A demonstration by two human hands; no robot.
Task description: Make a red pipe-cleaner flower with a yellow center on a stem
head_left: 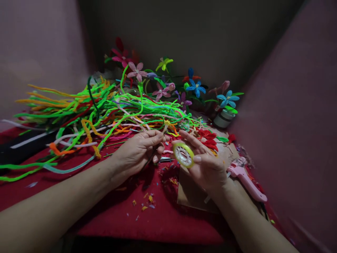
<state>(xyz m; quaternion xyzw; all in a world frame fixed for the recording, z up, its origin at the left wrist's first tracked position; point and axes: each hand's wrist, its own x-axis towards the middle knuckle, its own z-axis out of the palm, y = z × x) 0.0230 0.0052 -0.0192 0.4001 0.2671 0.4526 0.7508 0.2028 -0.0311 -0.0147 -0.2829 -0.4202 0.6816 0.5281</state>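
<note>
My left hand (139, 151) is closed in a pinch on a thin wire stem (165, 127) with a small yellow tip, held just above the red cloth (123, 211). My right hand (207, 161) grips a roll of green floral tape (183, 154) with a white core, thumb and fingers wrapped round its rim. The two hands sit close together, the tape roll a little right of the stem. A big heap of pipe cleaners (105, 109) in green, orange, yellow and pink lies just behind my left hand.
Finished pipe-cleaner flowers (196, 87) in pink, blue and purple stand at the back, beside a small jar (223, 118). A pink glue gun (246, 178) lies right of my right hand. A cardboard sheet (189, 193) lies under that hand. Red petals (209, 137) and coloured scraps litter the cloth.
</note>
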